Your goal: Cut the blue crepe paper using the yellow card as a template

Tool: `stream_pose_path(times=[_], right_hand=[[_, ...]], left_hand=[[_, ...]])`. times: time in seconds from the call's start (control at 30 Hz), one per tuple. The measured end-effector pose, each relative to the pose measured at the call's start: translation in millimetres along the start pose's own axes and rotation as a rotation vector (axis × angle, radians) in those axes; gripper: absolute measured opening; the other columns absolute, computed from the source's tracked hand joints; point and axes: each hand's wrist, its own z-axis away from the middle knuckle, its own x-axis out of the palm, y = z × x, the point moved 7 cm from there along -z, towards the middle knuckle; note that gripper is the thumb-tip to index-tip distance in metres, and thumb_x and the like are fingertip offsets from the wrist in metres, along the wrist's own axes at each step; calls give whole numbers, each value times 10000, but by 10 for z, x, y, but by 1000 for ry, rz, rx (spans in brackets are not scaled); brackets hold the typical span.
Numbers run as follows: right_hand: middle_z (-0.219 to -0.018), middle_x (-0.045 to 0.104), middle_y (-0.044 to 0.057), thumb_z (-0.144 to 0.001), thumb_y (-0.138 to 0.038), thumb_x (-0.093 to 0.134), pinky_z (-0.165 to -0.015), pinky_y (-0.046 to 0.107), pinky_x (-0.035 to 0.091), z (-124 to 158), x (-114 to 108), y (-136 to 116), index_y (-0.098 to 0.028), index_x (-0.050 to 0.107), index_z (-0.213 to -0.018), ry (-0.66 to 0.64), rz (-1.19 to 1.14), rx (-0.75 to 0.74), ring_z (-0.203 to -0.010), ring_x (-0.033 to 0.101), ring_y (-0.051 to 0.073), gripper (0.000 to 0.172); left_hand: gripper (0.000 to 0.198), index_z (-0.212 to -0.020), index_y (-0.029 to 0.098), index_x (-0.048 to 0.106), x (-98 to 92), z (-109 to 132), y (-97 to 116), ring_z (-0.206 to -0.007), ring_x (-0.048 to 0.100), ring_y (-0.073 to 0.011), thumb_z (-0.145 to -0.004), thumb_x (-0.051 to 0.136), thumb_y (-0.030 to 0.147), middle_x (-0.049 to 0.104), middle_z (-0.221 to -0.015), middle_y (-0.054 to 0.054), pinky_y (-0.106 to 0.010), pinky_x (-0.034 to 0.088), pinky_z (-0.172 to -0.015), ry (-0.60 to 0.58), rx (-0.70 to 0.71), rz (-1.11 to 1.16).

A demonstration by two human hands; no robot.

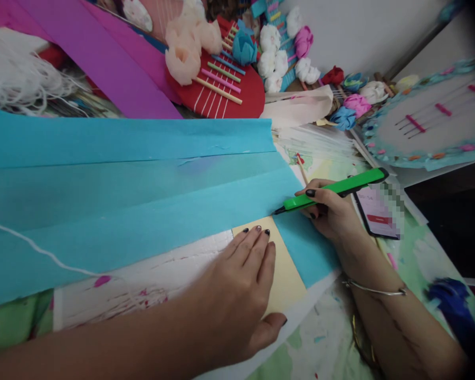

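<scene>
My left hand (249,285) lies flat with its fingers stretched out, holding down a pale yellow card (287,269). Under the card is a wide sheet of turquoise paper (142,195) with fold lines along its length. In my right hand (328,208) is a slim green craft knife (340,184) with a black tip and black end. Its tip meets the turquoise paper right at the card's upper corner. A scored white board (190,258) shows below the paper's lower edge, partly hidden by my left arm.
A phone (380,211) lies beside my right wrist. Behind the paper are a red oval board (237,100) with coloured sticks, paper flowers (273,58), purple paper strips (91,53) and tangled white string (19,79). A decorated oval panel (431,116) leans at right.
</scene>
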Motion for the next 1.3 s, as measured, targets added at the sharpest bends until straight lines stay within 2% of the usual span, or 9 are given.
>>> stream_pose_path(times=[0.33, 0.5, 0.6, 0.8, 0.97, 1.17, 1.3], right_hand=[[-367, 415, -54, -629, -217, 677, -391, 250, 199, -15, -18, 24, -197, 560, -523, 26, -57, 12, -343, 293, 65, 158], [-403, 442, -49, -614, -203, 649, -365, 231, 204, -26, -49, 23, -191, 551, -539, 83, -167, 33, -337, 287, 54, 124], [-458, 475, -45, -624, -222, 659, -363, 225, 201, -37, -54, 8, -199, 506, -550, 93, -184, 26, -353, 269, 46, 171], [-401, 354, -67, -642, -282, 687, -375, 241, 178, -42, -40, 5, -219, 470, -548, 49, -158, 23, -368, 243, 66, 245], [-383, 351, -62, -634, -264, 665, -382, 256, 160, -30, -30, 3, -228, 462, -535, 65, -150, 42, -363, 236, 71, 229], [-421, 415, -69, -619, -250, 672, -380, 241, 194, -33, -39, 20, -214, 487, -570, 89, -174, 36, -348, 265, 60, 195], [-563, 561, -46, -622, -281, 683, -382, 237, 221, -40, -71, 29, -209, 511, -605, 154, -194, 23, -370, 290, 51, 187]], left_hand=[[708, -1329, -45, 518, 21, 10, 1, -1341, 430, -386, -866, 534, 491, 483, -1398, -284, -460, 351, -1133, -36, 3, -9], [695, -1318, -38, 527, 10, 5, -3, -1335, 444, -375, -871, 527, 493, 498, -1391, -272, -457, 360, -1128, -9, 5, -21], [691, -1305, -48, 537, 5, -2, 2, -1324, 455, -383, -875, 518, 492, 511, -1373, -281, -458, 365, -1124, -8, 20, -33], [674, -1252, -41, 586, -20, 23, 48, -1287, 496, -387, -881, 500, 514, 556, -1327, -274, -458, 395, -1097, 16, 67, -76], [666, -1199, -34, 626, -57, 15, 93, -1215, 560, -396, -869, 514, 533, 603, -1267, -266, -464, 450, -1041, 43, 123, -127], [658, -1162, -50, 640, -73, 7, 118, -1179, 578, -426, -847, 537, 519, 611, -1231, -296, -471, 490, -987, 37, 152, -142], [656, -1226, -39, 599, -73, 34, 149, -1178, 568, -454, -835, 533, 483, 602, -1225, -322, -505, 494, -960, -11, 148, -171]])
